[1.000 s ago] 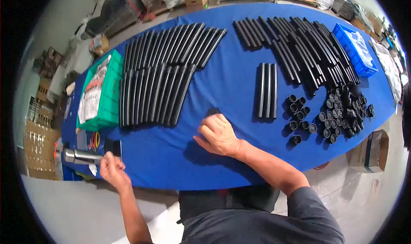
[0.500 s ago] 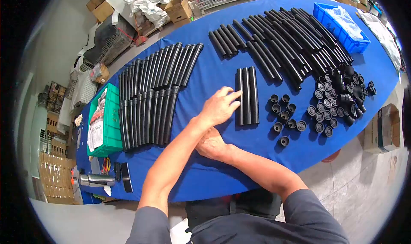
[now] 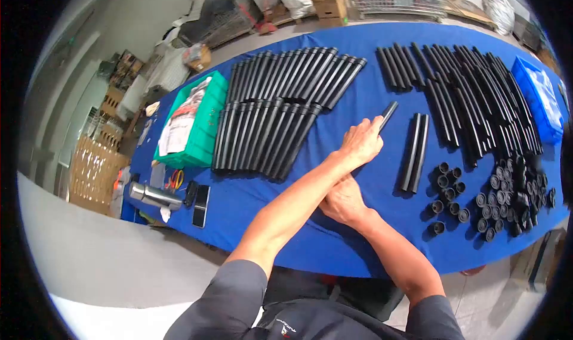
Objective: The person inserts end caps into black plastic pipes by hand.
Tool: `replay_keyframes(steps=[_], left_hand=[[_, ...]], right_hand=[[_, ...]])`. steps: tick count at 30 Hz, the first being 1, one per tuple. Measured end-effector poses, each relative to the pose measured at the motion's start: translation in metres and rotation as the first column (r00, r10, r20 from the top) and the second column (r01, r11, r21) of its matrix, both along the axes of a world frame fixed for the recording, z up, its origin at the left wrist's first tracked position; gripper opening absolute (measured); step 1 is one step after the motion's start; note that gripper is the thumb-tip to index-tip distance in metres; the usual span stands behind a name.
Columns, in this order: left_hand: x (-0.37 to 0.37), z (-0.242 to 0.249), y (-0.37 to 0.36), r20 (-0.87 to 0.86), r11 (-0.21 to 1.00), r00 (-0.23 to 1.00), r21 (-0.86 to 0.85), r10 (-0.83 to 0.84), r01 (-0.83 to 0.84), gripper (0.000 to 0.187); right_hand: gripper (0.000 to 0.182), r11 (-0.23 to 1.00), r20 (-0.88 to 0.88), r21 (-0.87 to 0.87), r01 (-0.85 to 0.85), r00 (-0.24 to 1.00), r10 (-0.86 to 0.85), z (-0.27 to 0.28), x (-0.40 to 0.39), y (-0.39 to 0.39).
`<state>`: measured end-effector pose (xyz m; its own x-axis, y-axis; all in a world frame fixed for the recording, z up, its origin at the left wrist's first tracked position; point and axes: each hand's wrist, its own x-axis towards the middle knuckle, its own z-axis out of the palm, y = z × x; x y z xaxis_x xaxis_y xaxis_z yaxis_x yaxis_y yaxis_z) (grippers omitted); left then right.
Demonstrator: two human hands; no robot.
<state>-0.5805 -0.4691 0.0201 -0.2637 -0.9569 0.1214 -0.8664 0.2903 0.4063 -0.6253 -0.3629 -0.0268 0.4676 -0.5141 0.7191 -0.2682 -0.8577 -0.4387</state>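
Observation:
My left hand is wrapped round a black tube, whose upper end sticks out past my fingers. The tube slants down toward my right hand, which is closed near its lower end; what those fingers hold, if anything, is hidden. Two more black tubes lie side by side to the right of my hands. Several loose black caps rest on the cloth beyond them. On the left, two rows of black tubes with wider collars at their upper ends lie close together.
The table has a blue cloth. Many plain tubes and a heap of caps lie on the right, near a blue bin. A green crate, a steel flask and a phone are on the left.
My left hand has taken one of the three tubes lying in front of me and brought it over my right hand, leaving two. The camera view has turned left.

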Motion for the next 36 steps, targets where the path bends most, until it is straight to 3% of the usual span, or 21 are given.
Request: replay_keyframes(steps=[3,4,5,7,9,10,11,13,16,17,19,20,23,26,29,31,33,34,36], left_hand=[[0.046,0.035,0.046,-0.180,0.984,0.984,-0.172,0.011,-0.043,0.054],[0.061,0.056,0.072,-0.192,0.976,0.981,-0.207,0.032,-0.072,0.055],[0.079,0.070,0.097,-0.207,0.964,0.977,-0.245,0.053,-0.104,0.056],[0.111,0.074,0.149,-0.164,0.938,0.983,-0.321,0.082,-0.132,0.057],[0.144,0.063,0.193,-0.078,0.952,0.991,-0.277,0.113,-0.130,0.056],[0.156,0.052,0.211,-0.041,0.959,0.988,-0.239,0.146,-0.151,0.055],[0.167,0.039,0.227,-0.005,0.965,0.985,-0.198,0.173,-0.170,0.054],[0.183,0.021,0.240,0.059,0.963,0.974,-0.178,0.218,-0.204,0.053],[0.193,0.004,0.256,0.139,0.956,0.950,-0.131,0.279,-0.261,0.051],[0.194,0.000,0.258,0.171,0.956,0.951,-0.184,0.259,-0.227,0.051],[0.197,-0.005,0.259,0.247,0.948,0.942,-0.279,0.225,-0.154,0.052],[0.196,-0.005,0.259,0.219,0.945,0.943,-0.267,0.251,-0.190,0.051],[0.190,-0.004,0.257,0.144,0.938,0.939,-0.204,0.312,-0.280,0.048],[0.193,-0.014,0.247,0.161,0.929,0.921,-0.175,0.354,-0.326,0.038],[0.186,-0.011,0.248,-0.048,0.930,0.940,-0.134,0.339,-0.342,0.035],[0.174,0.007,0.250,-0.143,0.960,0.954,-0.062,0.264,-0.275,0.036],[0.165,0.025,0.251,-0.192,0.985,0.967,0.000,0.168,-0.171,0.036],[0.161,0.037,0.251,-0.194,0.983,0.968,0.126,0.160,-0.137,0.035],[0.174,0.025,0.253,-0.193,0.986,0.977,0.155,0.090,-0.060,0.040]], right_hand=[[0.035,0.961,-0.121,0.202,0.187,0.979,-0.165,0.005,-0.005,0.002],[0.036,0.949,-0.191,0.185,0.256,0.956,-0.221,0.012,-0.009,0.001],[0.035,0.947,-0.107,0.125,0.297,0.953,-0.285,0.015,-0.011,-0.005],[0.038,0.906,-0.071,0.088,0.414,0.910,-0.408,0.033,-0.025,-0.015],[0.043,0.850,-0.162,0.063,0.523,0.846,-0.508,0.019,-0.037,-0.031],[0.048,0.834,-0.313,0.114,0.540,0.816,-0.486,0.009,-0.039,-0.034],[0.053,0.834,-0.351,0.106,0.541,0.805,-0.477,0.005,-0.038,-0.033],[0.060,0.843,-0.329,0.069,0.533,0.810,-0.485,0.004,-0.033,-0.031],[0.069,0.852,-0.109,-0.009,0.524,0.846,-0.522,0.045,-0.030,-0.015],[0.071,0.916,-0.020,-0.031,0.401,0.916,-0.401,0.041,-0.031,-0.013],[0.067,0.986,0.061,0.097,0.133,0.988,-0.140,0.031,-0.022,-0.004],[0.061,0.965,0.092,0.255,0.054,0.993,-0.080,0.025,-0.016,0.002],[0.062,0.825,0.046,0.564,-0.040,0.999,0.017,0.022,-0.010,0.005],[0.070,0.711,0.108,0.686,-0.152,0.988,0.107,0.027,-0.009,0.008],[0.078,0.512,0.267,0.801,-0.310,0.951,0.158,0.012,-0.003,0.010],[0.078,0.096,0.386,0.886,-0.453,0.838,0.387,0.031,-0.013,0.004],[0.075,-0.026,0.543,0.801,-0.598,0.708,0.451,0.027,-0.012,0.008],[0.073,0.021,0.520,0.791,-0.611,0.691,0.503,0.021,-0.011,0.009],[0.068,0.112,0.482,0.752,-0.649,0.658,0.579,0.008,-0.006,0.011]])
